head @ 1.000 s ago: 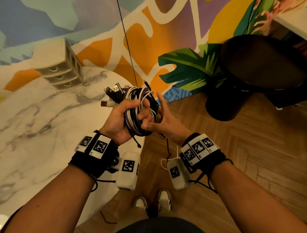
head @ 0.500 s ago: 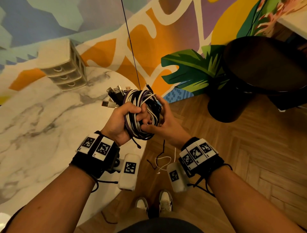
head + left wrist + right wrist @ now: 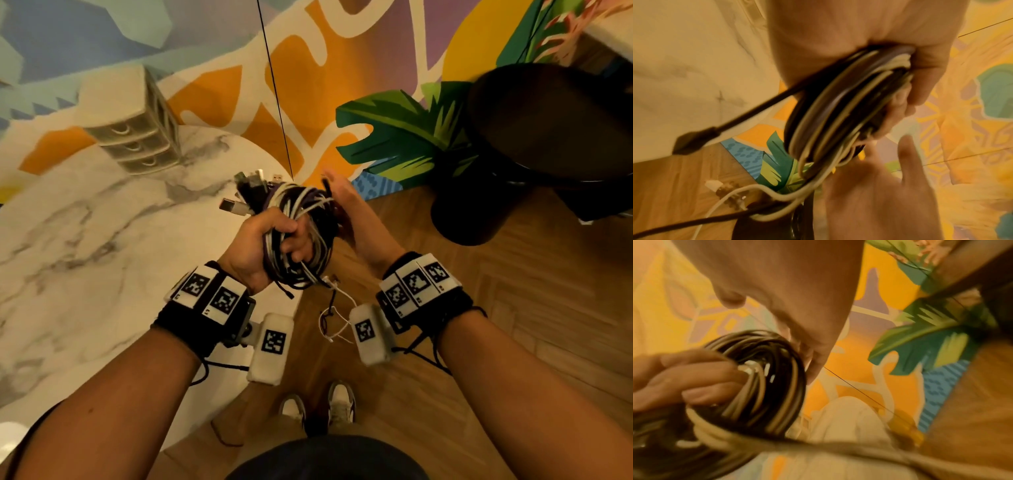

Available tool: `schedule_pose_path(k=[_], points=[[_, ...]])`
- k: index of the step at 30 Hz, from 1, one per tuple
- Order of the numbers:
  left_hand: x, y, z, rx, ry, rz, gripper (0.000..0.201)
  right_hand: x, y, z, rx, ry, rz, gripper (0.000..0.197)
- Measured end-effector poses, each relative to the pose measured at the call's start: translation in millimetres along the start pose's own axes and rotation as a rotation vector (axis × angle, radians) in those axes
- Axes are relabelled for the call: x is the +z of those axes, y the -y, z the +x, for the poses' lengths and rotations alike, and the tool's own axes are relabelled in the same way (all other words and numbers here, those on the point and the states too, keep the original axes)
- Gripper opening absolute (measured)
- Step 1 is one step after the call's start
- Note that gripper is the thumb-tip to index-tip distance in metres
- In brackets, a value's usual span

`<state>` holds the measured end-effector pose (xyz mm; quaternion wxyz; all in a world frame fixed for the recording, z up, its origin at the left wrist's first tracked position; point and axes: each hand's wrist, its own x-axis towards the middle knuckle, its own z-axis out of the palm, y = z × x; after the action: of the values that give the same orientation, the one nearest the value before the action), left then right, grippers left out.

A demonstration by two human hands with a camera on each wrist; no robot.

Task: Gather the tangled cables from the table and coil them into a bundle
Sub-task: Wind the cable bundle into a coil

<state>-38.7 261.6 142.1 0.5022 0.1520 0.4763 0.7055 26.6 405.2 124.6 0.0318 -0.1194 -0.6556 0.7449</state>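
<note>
Cables [image 3: 301,233], white, black and purple, sit wound into a thick coil at the centre of the head view, held up off the marble table [image 3: 85,240] that fills the left half of the frame. My left hand [image 3: 263,243] has its fingers curled right through the loop and clamps the strands against my palm; the left wrist view shows the same coil [image 3: 838,105] wedged under my thumb. A cluster of USB plugs [image 3: 246,192] sticks out of the coil toward the upper left, above my knuckles.

My right hand [image 3: 349,212] lies flat along the right side of the coil with its fingers straight and together, pointing toward the top of the frame; it is blurred, and I cannot tell whether the palm presses the strands or sits just beside them. In the left wrist view that hand [image 3: 879,186] shows spread at the lower right, below the coil.

Loose white and black cable ends [image 3: 334,315] hang below the coil, between my two wrists, over the wooden floor [image 3: 513,325].

A small drawer unit [image 3: 133,126] stands on the table at the upper left, and a dark round stool [image 3: 548,137] fills the upper right.
</note>
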Motion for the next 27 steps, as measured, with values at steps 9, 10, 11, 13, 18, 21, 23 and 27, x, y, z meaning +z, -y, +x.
schedule_pose_path(k=[9, 10, 11, 13, 18, 21, 23, 27], points=[[-1, -31, 1, 0.128, 0.172, -0.123, 0.016, 0, -51, -28, 0.055, 0.211, -0.372, 0.018], [3, -33, 2, 0.134, 0.205, -0.122, 0.015, 3, -55, -26, 0.061, 0.198, -0.408, 0.007], [7, -36, 2, 0.143, 0.237, -0.126, 0.014, 3, -60, -24, 0.093, 0.208, -0.417, 0.008], [12, -44, 1, 0.156, 0.292, -0.123, 0.013, -2, -76, -23, 0.241, 0.223, -0.407, 0.026], [15, -53, -7, 0.088, 0.358, 0.005, 0.016, -28, -110, -27, 0.352, 0.119, -0.643, 0.037], [12, -33, -13, -0.066, 0.389, 0.051, 0.023, -49, -110, -15, 0.297, 0.101, -0.836, 0.025], [6, -17, -16, -0.197, 0.399, 0.117, 0.03, -65, -100, -8, 0.303, 0.076, -0.917, 0.028], [0, 3, -23, -0.348, 0.3, 0.348, 0.023, -84, -65, 5, 0.228, 0.081, -1.155, 0.039]])
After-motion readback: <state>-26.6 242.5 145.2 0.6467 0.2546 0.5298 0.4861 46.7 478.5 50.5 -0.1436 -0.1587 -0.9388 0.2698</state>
